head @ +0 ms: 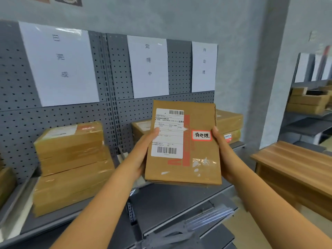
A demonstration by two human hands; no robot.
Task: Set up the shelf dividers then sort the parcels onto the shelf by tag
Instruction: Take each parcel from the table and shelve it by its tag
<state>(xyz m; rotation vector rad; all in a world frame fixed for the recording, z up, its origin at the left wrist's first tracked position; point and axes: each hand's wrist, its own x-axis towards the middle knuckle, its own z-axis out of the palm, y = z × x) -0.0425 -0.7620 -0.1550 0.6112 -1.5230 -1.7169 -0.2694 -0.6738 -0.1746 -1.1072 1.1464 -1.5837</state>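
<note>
I hold a flat brown cardboard parcel (199, 162) up in front of the grey shelf (176, 200), tilted toward me. It carries a white shipping label and a red-framed handwritten tag at its right side. My left hand (143, 151) grips its left edge with the thumb on the label. My right hand (222, 155) grips its right edge beside the tag. Three white paper signs (59, 63) hang on the pegboard back. A stack of parcels (71, 164) stands under the left sign. Another parcel (141, 129) sits under the middle sign, and a stack of two (230, 125) under the right one.
A wooden table (294, 169) stands at the right, close to the shelf end. Clear plastic divider strips (210, 218) lie on a lower shelf below the parcel. A second shelf unit with boxes (309, 101) is at the far right. A grey wall pillar (269, 87) separates the units.
</note>
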